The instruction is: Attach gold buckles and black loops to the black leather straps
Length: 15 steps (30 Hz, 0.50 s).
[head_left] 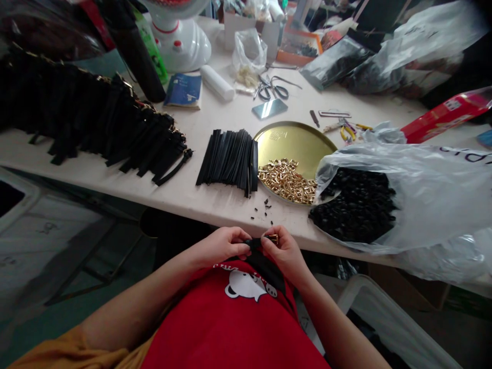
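Just in front of the table edge, my left hand (236, 243) pinches a black strap (257, 243). My right hand (281, 248) is closed on the strap's other end, where a gold buckle (273, 239) shows between the fingers. How the strap runs through the buckle is hidden by my fingers. Beyond my hands lies a stack of flat black straps (229, 160). A gold round tray (295, 141) beside it holds a heap of gold buckles (288, 182). Small black loops (357, 205) fill an open plastic bag (426, 189) on the right.
Many straps with gold buckles (84, 113) are piled along the table's left. Scissors (272, 91), a phone-like glass slab (269, 108), a blue booklet (184, 90) and yellow-handled pliers (347, 132) lie farther back. A few black bits (266, 206) lie near the front edge.
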Each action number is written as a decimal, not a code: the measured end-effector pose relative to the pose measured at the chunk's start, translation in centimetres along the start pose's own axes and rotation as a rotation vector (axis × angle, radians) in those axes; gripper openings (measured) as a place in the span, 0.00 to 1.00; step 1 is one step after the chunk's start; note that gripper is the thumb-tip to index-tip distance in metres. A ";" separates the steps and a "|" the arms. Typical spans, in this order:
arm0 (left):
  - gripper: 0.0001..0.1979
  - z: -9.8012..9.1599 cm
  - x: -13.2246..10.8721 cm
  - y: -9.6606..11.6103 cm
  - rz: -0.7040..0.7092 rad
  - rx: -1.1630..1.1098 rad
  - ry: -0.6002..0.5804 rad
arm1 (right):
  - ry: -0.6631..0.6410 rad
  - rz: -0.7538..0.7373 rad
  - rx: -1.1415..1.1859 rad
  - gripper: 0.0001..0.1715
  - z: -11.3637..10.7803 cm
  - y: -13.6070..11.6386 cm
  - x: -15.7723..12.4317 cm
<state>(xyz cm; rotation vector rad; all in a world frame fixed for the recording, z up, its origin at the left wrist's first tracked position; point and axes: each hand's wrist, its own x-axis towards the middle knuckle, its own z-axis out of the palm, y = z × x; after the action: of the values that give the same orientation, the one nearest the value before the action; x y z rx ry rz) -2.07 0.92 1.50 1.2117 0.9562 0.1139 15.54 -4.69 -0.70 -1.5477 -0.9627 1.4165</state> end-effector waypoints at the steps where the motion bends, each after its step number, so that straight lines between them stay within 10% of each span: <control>1: 0.14 0.0 0.0 -0.2 -0.012 -0.021 0.005 | -0.002 -0.008 -0.015 0.11 0.1 0.2 -0.1; 15: 0.14 1.3 0.1 -1.6 0.088 0.305 0.104 | -0.118 -0.345 -0.505 0.07 0.1 1.1 -0.9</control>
<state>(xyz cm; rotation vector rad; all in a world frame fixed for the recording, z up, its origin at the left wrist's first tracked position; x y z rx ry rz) -1.72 -0.63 0.15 1.5419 1.0366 0.1041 15.42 -5.93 -1.38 -1.5532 -1.6667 1.0751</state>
